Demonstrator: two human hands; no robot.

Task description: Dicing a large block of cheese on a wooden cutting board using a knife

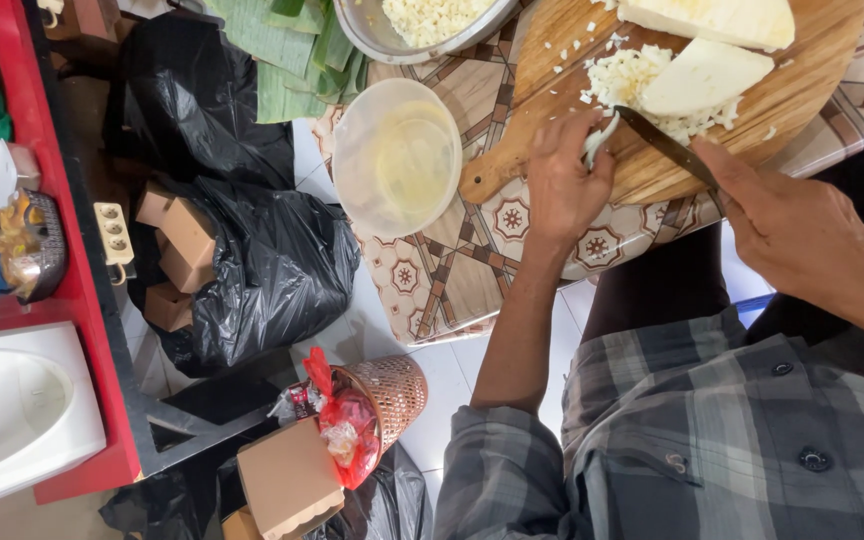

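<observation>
On a round wooden cutting board, a wedge of pale cabbage lies beside a heap of fine shreds, with a second, larger piece at the board's far edge. The person's left hand rests on the board's near side, fingers curled around a few strands of shredded leaf. The right hand, just off the board's near rim, is closed on the handle of a dark-bladed knife whose tip points into the shreds.

Judged from how things lie, the chopping looks partly done: one heap is cut, and a metal bowl beyond the board's left edge already holds chopped pieces, while two solid wedges remain whole. An empty translucent plastic bowl sits left of the board's handle on the patterned worktop. Green banana leaves lie farther left of the board. Farther out, on the floor, are black plastic bags, brown cardboard boxes and a small woven basket.
</observation>
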